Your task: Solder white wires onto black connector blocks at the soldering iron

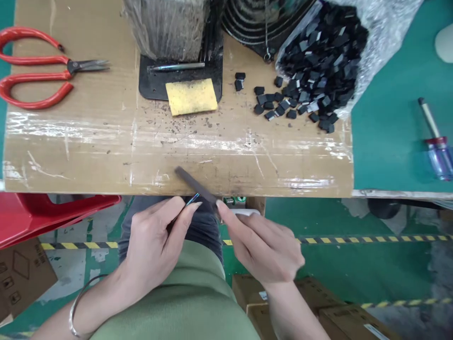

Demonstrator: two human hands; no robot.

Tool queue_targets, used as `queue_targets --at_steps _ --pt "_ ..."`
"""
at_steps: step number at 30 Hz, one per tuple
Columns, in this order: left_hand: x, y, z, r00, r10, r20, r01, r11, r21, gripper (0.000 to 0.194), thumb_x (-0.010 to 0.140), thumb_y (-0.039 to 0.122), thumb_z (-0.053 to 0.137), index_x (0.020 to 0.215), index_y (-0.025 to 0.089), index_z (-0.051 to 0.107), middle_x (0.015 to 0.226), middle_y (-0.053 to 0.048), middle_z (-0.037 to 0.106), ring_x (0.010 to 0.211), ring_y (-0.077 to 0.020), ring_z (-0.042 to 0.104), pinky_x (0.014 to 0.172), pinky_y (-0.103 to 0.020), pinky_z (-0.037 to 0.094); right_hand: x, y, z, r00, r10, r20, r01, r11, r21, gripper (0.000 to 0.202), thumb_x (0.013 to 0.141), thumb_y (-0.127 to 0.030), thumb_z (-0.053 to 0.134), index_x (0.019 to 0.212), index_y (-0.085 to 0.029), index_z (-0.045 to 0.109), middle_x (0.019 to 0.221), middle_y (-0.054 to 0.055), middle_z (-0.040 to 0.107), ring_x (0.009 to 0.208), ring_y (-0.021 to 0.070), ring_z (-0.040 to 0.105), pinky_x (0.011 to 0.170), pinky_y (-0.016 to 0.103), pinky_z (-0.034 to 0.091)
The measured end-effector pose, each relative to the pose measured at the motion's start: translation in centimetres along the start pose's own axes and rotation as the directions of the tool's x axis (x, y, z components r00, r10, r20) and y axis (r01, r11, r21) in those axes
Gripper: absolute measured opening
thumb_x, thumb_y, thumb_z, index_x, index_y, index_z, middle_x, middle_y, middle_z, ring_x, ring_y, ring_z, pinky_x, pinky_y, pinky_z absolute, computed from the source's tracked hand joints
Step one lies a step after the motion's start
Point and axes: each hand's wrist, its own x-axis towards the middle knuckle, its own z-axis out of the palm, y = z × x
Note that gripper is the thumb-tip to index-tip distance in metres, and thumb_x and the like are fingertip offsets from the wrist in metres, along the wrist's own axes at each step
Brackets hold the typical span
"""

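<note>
In front of my lap, at the table's front edge, my left hand point(159, 236) pinches a thin shiny metal rod point(193, 199), its tip pointing up and right. My right hand point(264, 241) is closed round a flat dark file point(194, 183), index finger stretched along it. The file slants up and left across the end of the rod and seems to touch it. Something white shows beside my right fingers; I cannot tell whether it is the file's handle. A similar metal rod point(176, 67) lies on the black tray point(152, 85), behind a dirty yellow sponge point(192, 97).
Red-handled scissors point(53, 68) lie open at the left on the cardboard sheet point(88, 156). Small black parts point(322, 66) spill from a plastic bag at the right. A dark coil stand point(262, 23) is at the back. A screwdriver point(437, 141) lies far right.
</note>
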Motion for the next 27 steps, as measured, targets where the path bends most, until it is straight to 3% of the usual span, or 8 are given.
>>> queue_targets --at_steps 4,9,13,21,24,27 --pt "-0.2 -0.3 0.3 0.999 0.032 -0.034 -0.030 0.998 0.059 0.044 0.099 0.009 0.060 0.071 0.020 0.029 0.063 0.008 0.023 0.052 -0.0079 0.023 0.048 -0.022 0.022 0.6 -0.1 0.3 1.000 -0.029 -0.004 0.029 0.999 -0.013 0.032 0.095 0.001 0.063 0.118 -0.013 0.079 0.064 -0.001 0.064 0.057 0.0081 0.054 0.062 0.024 0.040" --pt "-0.4 -0.9 0.6 0.979 0.196 -0.060 -0.170 0.939 0.299 0.041 0.101 0.015 0.059 0.070 0.022 0.034 0.061 0.006 0.034 0.053 -0.0126 0.032 0.054 -0.029 0.029 -0.3 -0.2 -0.8 0.999 0.002 0.046 -0.001 1.000 -0.004 0.050 0.094 0.003 0.064 0.139 -0.018 0.069 0.066 -0.002 0.067 0.056 0.0088 0.051 0.060 0.025 0.039" --pt "-0.4 -1.1 0.7 0.957 0.279 -0.075 -0.218 0.868 0.446 0.040 0.101 0.017 0.060 0.068 0.024 0.038 0.059 0.003 0.040 0.054 -0.0171 0.033 0.056 -0.033 0.031 0.7 -0.2 0.1 1.000 -0.006 -0.010 0.006 1.000 -0.013 0.047 0.095 -0.001 0.063 0.138 -0.018 0.070 0.065 -0.002 0.066 0.056 0.0091 0.054 0.060 0.025 0.040" --pt "-0.4 -1.0 0.8 0.971 0.231 -0.065 -0.192 0.911 0.366 0.039 0.101 0.015 0.058 0.070 0.023 0.037 0.060 0.005 0.036 0.054 -0.0155 0.034 0.057 -0.032 0.032 -0.6 -0.5 -1.2 0.998 0.012 0.062 -0.012 1.000 0.011 0.044 0.094 0.002 0.063 0.134 -0.015 0.072 0.068 -0.001 0.067 0.056 0.0091 0.051 0.061 0.025 0.040" --pt "-0.4 -0.9 0.7 0.975 0.211 -0.071 -0.176 0.926 0.335 0.041 0.101 0.016 0.060 0.070 0.023 0.034 0.061 0.006 0.033 0.054 -0.0141 0.033 0.056 -0.031 0.030 0.2 -0.4 -0.1 1.000 0.001 0.012 -0.001 1.000 -0.012 0.042 0.093 0.002 0.065 0.130 -0.016 0.074 0.066 -0.002 0.066 0.057 0.0087 0.054 0.062 0.024 0.041" --pt "-0.5 -0.6 0.8 0.987 0.149 -0.066 -0.127 0.958 0.258 0.040 0.101 0.014 0.058 0.071 0.023 0.032 0.062 0.007 0.030 0.052 -0.0121 0.031 0.054 -0.029 0.028 1.3 -0.1 1.1 0.999 -0.009 -0.036 0.009 1.000 -0.004 0.049 0.094 0.000 0.063 0.139 -0.018 0.069 0.067 -0.003 0.067 0.058 0.0082 0.056 0.064 0.022 0.043"
